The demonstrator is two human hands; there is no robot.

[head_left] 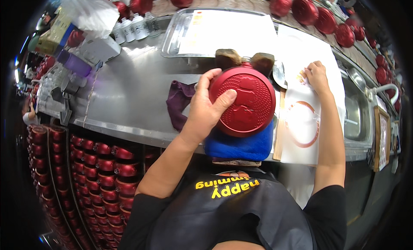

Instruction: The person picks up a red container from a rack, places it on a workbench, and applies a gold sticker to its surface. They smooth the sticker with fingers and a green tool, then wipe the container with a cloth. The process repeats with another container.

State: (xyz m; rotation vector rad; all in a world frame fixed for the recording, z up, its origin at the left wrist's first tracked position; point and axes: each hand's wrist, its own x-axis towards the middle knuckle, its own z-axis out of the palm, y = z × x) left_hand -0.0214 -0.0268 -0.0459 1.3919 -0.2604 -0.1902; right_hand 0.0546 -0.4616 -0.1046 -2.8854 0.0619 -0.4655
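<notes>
Glare is reflected by the grey steel counter (pixel 133 84) left of the round red metal vessel (pixel 251 101); the flat white sheet (pixel 232 37) beyond is overexposed; outlying edges are bowed.

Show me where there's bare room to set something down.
Bare steel countertop lies between the white bottles and the purple cloth. It's crowded around the round red vessel, where the left hand and blue cloth are.

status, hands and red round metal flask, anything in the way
Left hand gripping red round metal flask, thumb over embossed face. Right hand at white flat sheet. Crumpled purple cloth left of flask, not covering it.
</notes>
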